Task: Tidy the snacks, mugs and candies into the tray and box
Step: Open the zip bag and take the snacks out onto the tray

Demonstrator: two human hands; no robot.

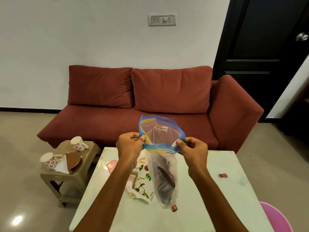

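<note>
I hold a clear zip bag (pixel 164 180) with a blue and yellow seal above the pale table (pixel 217 198). My left hand (pixel 129 144) pinches the left end of its mouth and my right hand (pixel 192 149) pinches the right end. The mouth is spread apart, and dark snack packets hang inside the bag. A floral tray (pixel 142 185) lies on the table under my left forearm. A red candy (pixel 223 175) lies on the table at right. Another red candy (pixel 174 207) rests beside the bag's bottom. Two floral mugs (pixel 78 144) (pixel 48 160) lie on the stool at left.
A low beige stool (pixel 70 180) stands left of the table with a brown lid (pixel 73 162) and white paper on it. A pink item (pixel 111 165) lies on the table by my left forearm. A red sofa (pixel 150 101) is behind, a pink chair (pixel 275 216) at lower right.
</note>
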